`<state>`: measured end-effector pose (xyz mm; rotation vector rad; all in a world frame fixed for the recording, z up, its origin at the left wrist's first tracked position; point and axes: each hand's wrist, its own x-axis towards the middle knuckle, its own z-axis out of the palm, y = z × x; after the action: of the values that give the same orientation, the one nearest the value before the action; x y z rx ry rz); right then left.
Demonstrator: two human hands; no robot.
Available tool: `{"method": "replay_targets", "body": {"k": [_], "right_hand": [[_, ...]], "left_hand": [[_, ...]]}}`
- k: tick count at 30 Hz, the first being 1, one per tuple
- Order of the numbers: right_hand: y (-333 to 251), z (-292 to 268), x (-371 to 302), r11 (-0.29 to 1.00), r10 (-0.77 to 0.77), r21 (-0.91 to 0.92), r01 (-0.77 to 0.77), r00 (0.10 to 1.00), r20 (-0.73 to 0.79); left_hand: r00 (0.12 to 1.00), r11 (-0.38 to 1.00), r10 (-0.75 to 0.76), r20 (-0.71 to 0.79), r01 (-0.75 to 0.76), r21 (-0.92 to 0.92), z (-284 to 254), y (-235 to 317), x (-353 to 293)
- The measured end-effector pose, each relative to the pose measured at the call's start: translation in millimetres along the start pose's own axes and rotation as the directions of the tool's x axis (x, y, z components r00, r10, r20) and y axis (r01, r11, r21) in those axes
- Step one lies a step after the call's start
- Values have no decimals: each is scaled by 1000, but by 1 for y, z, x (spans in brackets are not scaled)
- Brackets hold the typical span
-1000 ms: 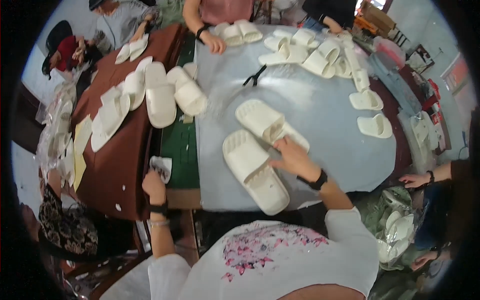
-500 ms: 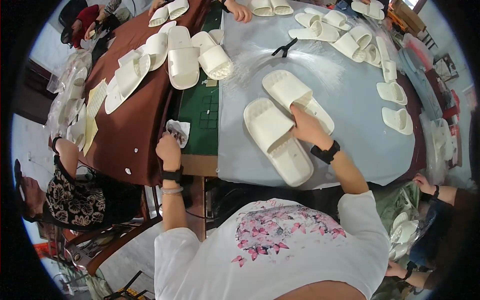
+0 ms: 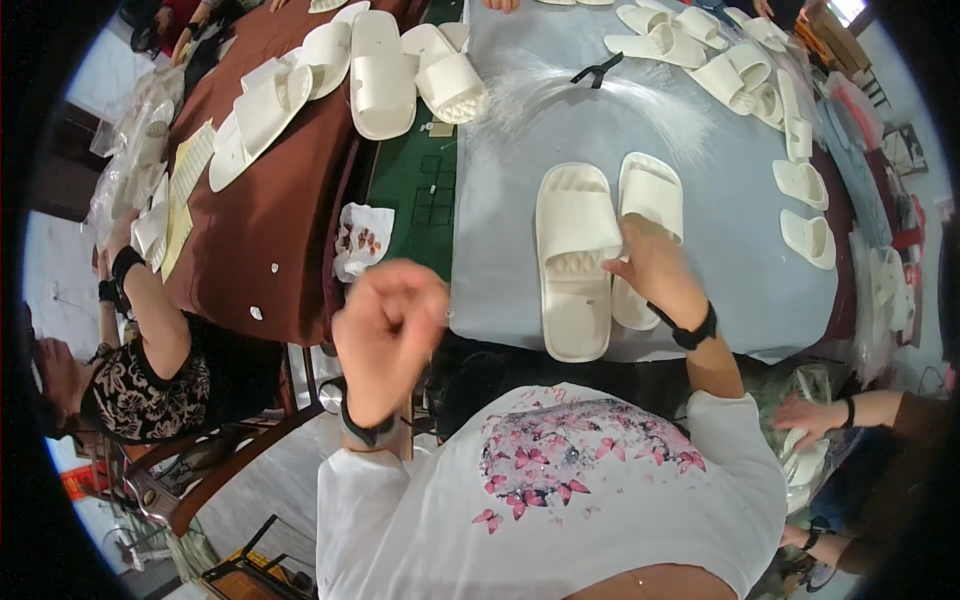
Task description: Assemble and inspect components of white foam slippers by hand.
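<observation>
A pair of cream slippers lies side by side before me, a left slipper and a right slipper, both pointing away. My right hand is closed at the strap edge of the right slipper and hides part of its sole. Its thumb reaches toward the left slipper. My left hand is raised above the near table edge, slightly blurred, with its fingers curled into a pinch. Whatever they hold, if anything, is too small to make out. Just beyond it, a crumpled white wrapper holds several small brown bits.
More cream slippers lie on the brown cloth to the left and along the grey cloth's right side. A bundle of clear fibres with a black tie lies beyond the pair. Co-workers' hands are at both sides.
My left hand has left the white wrapper and moved right and nearer to me, fingers curled. The slippers have turned from slanted to nearly straight, side by side, with my right hand still on the right one.
</observation>
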<state>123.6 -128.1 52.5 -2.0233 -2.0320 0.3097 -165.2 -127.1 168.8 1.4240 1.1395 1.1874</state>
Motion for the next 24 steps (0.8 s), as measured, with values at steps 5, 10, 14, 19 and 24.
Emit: {"method": "replay_targets", "body": {"k": [5,10,14,19,24], "right_hand": [[-56,-47,11,978,-198,-56,201,978,62],[-80,29,77,637,-765,103,764,643,-38],[-81,59,105,660,-752,5,752,659,9],[-86,72,108,677,-717,-3,736,661,224],[-92,69,101,685,-709,-7,729,669,222]], "left_hand": [[230,727,561,795,322,-606,12,37,6],[132,539,732,668,487,-687,40,52,-6],[228,573,721,654,335,-748,42,49,-23],[332,573,670,664,337,-747,44,53,-24],[193,503,779,596,374,-779,48,52,-15]]}}
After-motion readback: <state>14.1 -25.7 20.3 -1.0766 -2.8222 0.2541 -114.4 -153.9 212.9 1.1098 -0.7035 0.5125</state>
